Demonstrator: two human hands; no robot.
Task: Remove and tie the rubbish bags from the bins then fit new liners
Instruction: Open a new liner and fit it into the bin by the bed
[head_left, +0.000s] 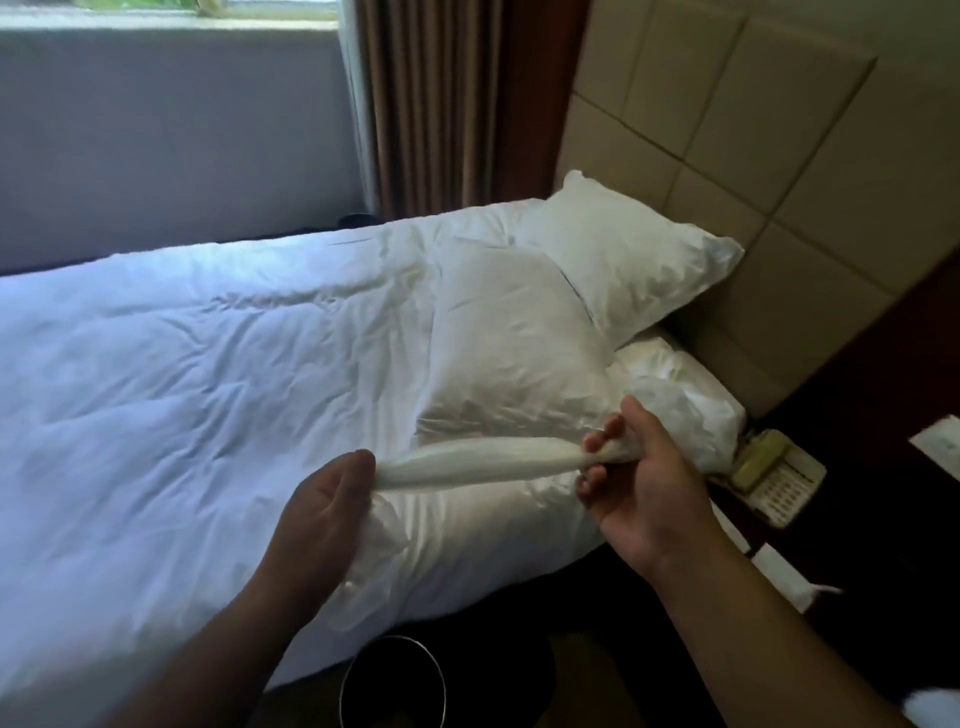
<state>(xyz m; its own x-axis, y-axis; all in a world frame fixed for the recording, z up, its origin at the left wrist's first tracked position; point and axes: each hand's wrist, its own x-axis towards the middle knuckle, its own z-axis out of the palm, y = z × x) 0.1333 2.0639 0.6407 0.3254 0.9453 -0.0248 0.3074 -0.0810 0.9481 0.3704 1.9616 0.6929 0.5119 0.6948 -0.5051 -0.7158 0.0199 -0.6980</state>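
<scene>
left hand bare | right hand bare | forearms uncovered (both, to frame edge)

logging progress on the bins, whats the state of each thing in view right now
left hand, grips one end of the white bag
right hand, grips the bag further along
white bag, twisted taut between the hands, no knot visible
bin, no liner over its rim
phone, handset on cradle
bed, made
</scene>
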